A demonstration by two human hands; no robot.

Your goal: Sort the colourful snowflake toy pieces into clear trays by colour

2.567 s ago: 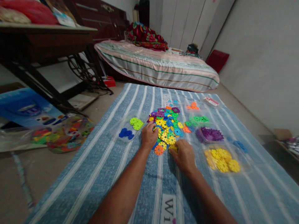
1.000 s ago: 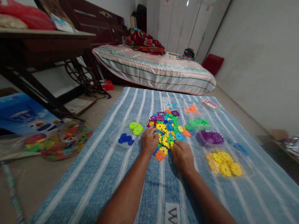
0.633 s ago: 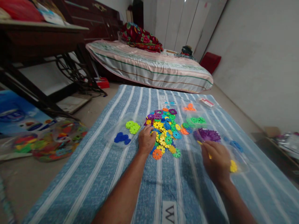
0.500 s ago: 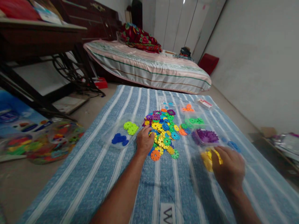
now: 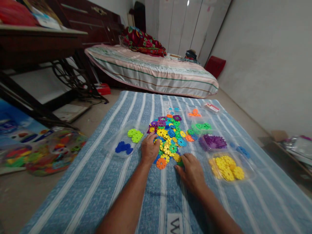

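Observation:
A mixed pile of notched plastic snowflake discs [image 5: 168,139] in several colours lies mid-table. My left hand [image 5: 149,149] rests at the pile's left edge, fingers apart and touching discs, with a yellow one showing by the thumb. At the lower right edge of the pile is my right hand [image 5: 192,172], thumb and fingers apart around a green disc [image 5: 180,163] that is partly hidden. An orange disc [image 5: 161,163] lies at the near end of the pile. To the right, yellow discs [image 5: 226,167] fill a clear plastic tray [image 5: 251,172].
Beyond it stand clear trays of purple discs [image 5: 214,142], green discs [image 5: 203,126] and orange discs [image 5: 195,112]. Left is a tray with lime discs [image 5: 135,135] and dark blue discs [image 5: 123,147]. A small box [image 5: 212,107] sits at the far right of the striped cloth [image 5: 97,169].
My right hand has moved left from above the yellow tray to the pile; the yellow discs it held now lie in that tray. My left hand has stayed at the pile.

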